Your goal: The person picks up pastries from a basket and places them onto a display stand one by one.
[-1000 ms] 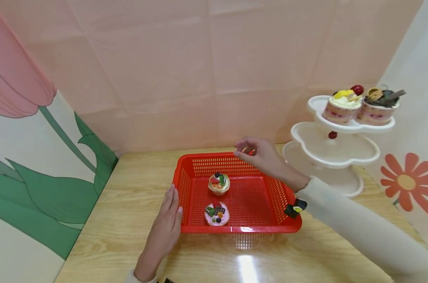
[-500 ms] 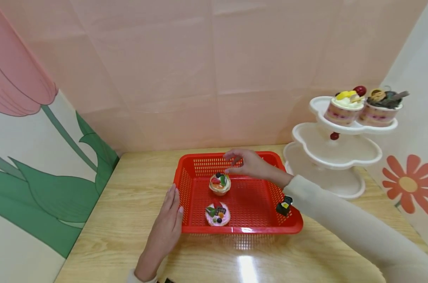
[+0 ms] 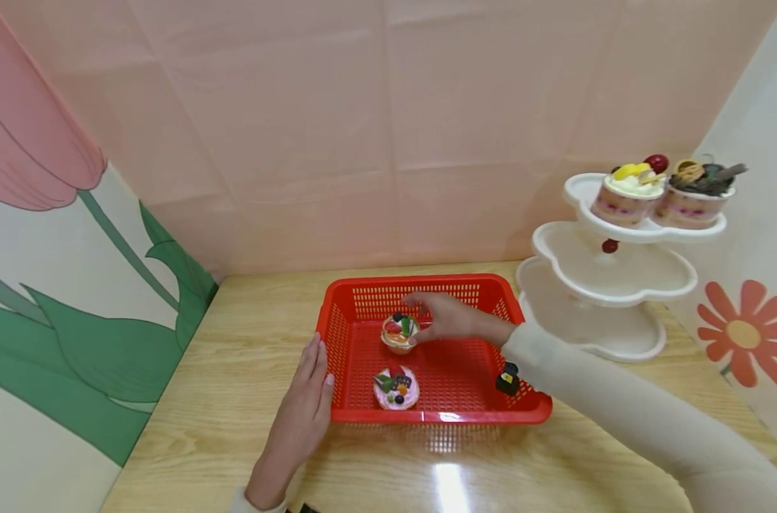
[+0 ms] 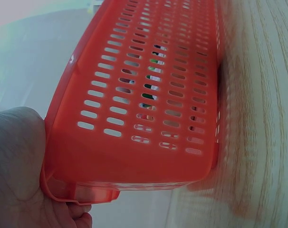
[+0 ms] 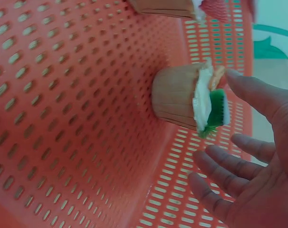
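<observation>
A red perforated plastic basket [image 3: 491, 416] stands on the wooden table. Inside it are two small cupcakes: one with white cream and fruit [image 3: 399, 335] at the back, one with pink cream [image 3: 396, 389] in front. My right hand [image 3: 451, 318] reaches into the basket at the right of the fruit cupcake. In the right wrist view its thumb and fingers [image 5: 229, 166] are spread just beyond the cupcake's topping [image 5: 219, 108], with nothing gripped. My left hand [image 3: 299, 413] rests along the basket's left rim, its fingers straight. The left wrist view shows its palm [image 4: 15, 166] against that rim.
A white three-tier stand [image 3: 619, 271] rises at the back right, close to the basket. Its top tier bears two dessert cups, one with yellow fruit [image 3: 631, 196] and one with dark chocolate [image 3: 696, 196]. A pink backdrop [image 3: 299, 178] hangs behind the table.
My right hand has moved down and left from above the basket's back rim into the basket, beside the fruit cupcake. The left hand has stayed on the left rim.
</observation>
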The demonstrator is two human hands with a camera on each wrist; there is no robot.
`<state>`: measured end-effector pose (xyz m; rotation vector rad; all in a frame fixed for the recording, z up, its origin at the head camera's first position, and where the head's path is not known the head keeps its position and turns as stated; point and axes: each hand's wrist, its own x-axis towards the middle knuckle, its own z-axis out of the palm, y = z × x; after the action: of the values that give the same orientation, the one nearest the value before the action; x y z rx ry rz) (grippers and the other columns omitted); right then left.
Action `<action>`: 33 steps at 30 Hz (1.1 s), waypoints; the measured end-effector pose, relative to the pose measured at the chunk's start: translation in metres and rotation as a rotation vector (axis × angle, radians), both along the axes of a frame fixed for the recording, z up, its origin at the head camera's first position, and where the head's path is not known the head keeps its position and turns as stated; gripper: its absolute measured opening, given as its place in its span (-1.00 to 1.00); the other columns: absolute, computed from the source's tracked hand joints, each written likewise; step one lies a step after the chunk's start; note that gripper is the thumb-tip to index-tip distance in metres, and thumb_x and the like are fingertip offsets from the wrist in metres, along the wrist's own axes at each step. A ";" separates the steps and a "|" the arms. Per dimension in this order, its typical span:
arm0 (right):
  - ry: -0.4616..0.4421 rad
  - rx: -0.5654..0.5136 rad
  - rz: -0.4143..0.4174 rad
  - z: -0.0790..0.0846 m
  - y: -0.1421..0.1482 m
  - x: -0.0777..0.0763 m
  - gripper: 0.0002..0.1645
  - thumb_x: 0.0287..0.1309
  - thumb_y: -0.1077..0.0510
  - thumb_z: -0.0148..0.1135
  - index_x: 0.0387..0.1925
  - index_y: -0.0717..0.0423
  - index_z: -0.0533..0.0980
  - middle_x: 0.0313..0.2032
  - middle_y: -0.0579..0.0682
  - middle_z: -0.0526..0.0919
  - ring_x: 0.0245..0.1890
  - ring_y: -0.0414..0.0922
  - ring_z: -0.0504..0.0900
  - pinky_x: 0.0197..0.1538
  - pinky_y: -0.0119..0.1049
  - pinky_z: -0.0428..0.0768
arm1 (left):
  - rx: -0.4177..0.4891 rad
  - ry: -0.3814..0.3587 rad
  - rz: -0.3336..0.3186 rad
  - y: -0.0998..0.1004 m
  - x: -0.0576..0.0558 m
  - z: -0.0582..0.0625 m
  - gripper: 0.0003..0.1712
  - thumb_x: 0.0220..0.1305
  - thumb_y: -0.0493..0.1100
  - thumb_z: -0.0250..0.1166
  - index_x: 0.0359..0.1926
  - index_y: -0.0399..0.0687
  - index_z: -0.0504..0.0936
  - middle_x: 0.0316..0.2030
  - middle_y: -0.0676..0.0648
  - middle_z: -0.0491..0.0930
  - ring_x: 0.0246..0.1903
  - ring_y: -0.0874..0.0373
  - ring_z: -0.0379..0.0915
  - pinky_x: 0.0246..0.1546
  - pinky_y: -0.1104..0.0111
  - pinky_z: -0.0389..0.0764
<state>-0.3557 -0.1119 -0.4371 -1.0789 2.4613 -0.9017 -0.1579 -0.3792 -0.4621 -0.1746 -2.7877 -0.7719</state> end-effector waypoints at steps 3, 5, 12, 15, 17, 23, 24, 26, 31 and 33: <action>-0.008 0.032 0.001 -0.002 -0.001 0.001 0.01 0.07 0.04 0.57 0.44 0.29 0.28 0.31 0.25 0.48 0.24 0.17 0.52 0.28 0.06 0.51 | 0.002 -0.006 0.002 0.000 0.000 0.000 -0.35 0.61 -0.15 -0.03 0.55 -0.30 0.05 0.61 -0.13 -0.12 0.58 0.00 -0.24 0.48 0.00 0.09; -0.005 0.041 0.005 -0.003 -0.002 0.002 0.03 0.07 0.03 0.58 0.46 0.29 0.26 0.31 0.26 0.48 0.26 0.18 0.50 0.29 0.08 0.49 | 0.002 -0.011 0.006 0.000 0.000 0.000 -0.35 0.61 -0.14 -0.02 0.55 -0.29 0.05 0.61 -0.12 -0.13 0.58 0.00 -0.24 0.48 0.00 0.09; 0.038 0.099 0.023 -0.008 -0.006 0.001 0.07 0.05 0.01 0.59 0.46 0.29 0.25 0.32 0.23 0.48 0.30 0.15 0.47 0.35 0.08 0.43 | -0.004 -0.018 0.011 0.000 0.000 -0.002 -0.34 0.61 -0.13 -0.01 0.56 -0.28 0.05 0.62 -0.10 -0.13 0.58 0.02 -0.25 0.47 0.00 0.11; 0.022 0.126 0.014 -0.009 -0.009 0.001 0.07 0.04 0.00 0.59 0.47 0.25 0.25 0.30 0.19 0.50 0.27 0.09 0.51 0.33 0.04 0.46 | -0.003 -0.015 0.009 0.000 0.000 -0.002 -0.34 0.60 -0.14 -0.01 0.55 -0.28 0.05 0.61 -0.10 -0.13 0.58 0.02 -0.25 0.47 0.00 0.10; 0.024 0.142 0.013 -0.011 -0.011 0.002 0.07 0.04 -0.01 0.60 0.46 0.25 0.26 0.28 0.17 0.53 0.24 0.05 0.54 0.32 0.01 0.48 | 0.001 -0.011 0.007 0.000 0.000 -0.002 -0.35 0.60 -0.14 -0.01 0.55 -0.29 0.05 0.61 -0.11 -0.12 0.58 0.02 -0.25 0.48 0.00 0.09; 0.045 0.149 0.017 -0.012 -0.014 0.003 0.02 -0.01 -0.01 0.63 0.39 0.24 0.34 0.20 0.13 0.58 0.18 0.03 0.56 0.31 0.01 0.48 | 0.001 -0.005 0.003 0.000 0.001 -0.003 -0.35 0.60 -0.15 -0.01 0.55 -0.29 0.05 0.61 -0.10 -0.13 0.58 0.02 -0.25 0.48 0.00 0.09; 0.046 0.145 0.019 -0.012 -0.014 0.003 0.01 -0.02 -0.01 0.64 0.38 0.24 0.34 0.20 0.13 0.58 0.18 0.04 0.55 0.32 0.02 0.47 | 0.001 -0.004 0.003 0.000 0.001 -0.003 -0.35 0.60 -0.15 0.00 0.55 -0.29 0.06 0.61 -0.10 -0.13 0.58 0.02 -0.25 0.48 -0.01 0.09; 0.047 0.141 0.023 -0.012 -0.014 0.002 0.01 -0.03 0.01 0.64 0.38 0.24 0.35 0.20 0.13 0.58 0.20 0.05 0.54 0.32 0.03 0.47 | 0.001 -0.004 0.005 0.000 0.001 -0.002 -0.35 0.60 -0.14 -0.01 0.55 -0.30 0.06 0.61 -0.10 -0.13 0.58 0.02 -0.25 0.48 -0.01 0.09; 0.058 0.139 0.023 -0.015 -0.017 0.003 -0.04 -0.03 0.05 0.64 0.35 0.23 0.37 0.16 0.10 0.60 0.15 0.00 0.58 0.29 -0.02 0.51 | 0.003 -0.004 0.006 0.000 0.000 -0.002 -0.34 0.60 -0.14 -0.01 0.55 -0.29 0.05 0.62 -0.10 -0.14 0.58 0.02 -0.26 0.48 -0.01 0.09; 0.080 0.142 0.024 -0.018 -0.019 0.004 -0.07 -0.02 0.05 0.63 0.33 0.22 0.37 0.12 0.08 0.63 0.09 -0.03 0.60 0.24 -0.04 0.55 | 0.004 -0.005 0.007 0.000 -0.001 -0.002 -0.34 0.60 -0.14 -0.01 0.56 -0.28 0.05 0.62 -0.10 -0.14 0.58 0.02 -0.26 0.48 -0.01 0.09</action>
<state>-0.3515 -0.1310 -0.4546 -1.1124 2.5270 -0.6776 -0.1585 -0.3790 -0.4638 -0.1627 -2.7901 -0.7769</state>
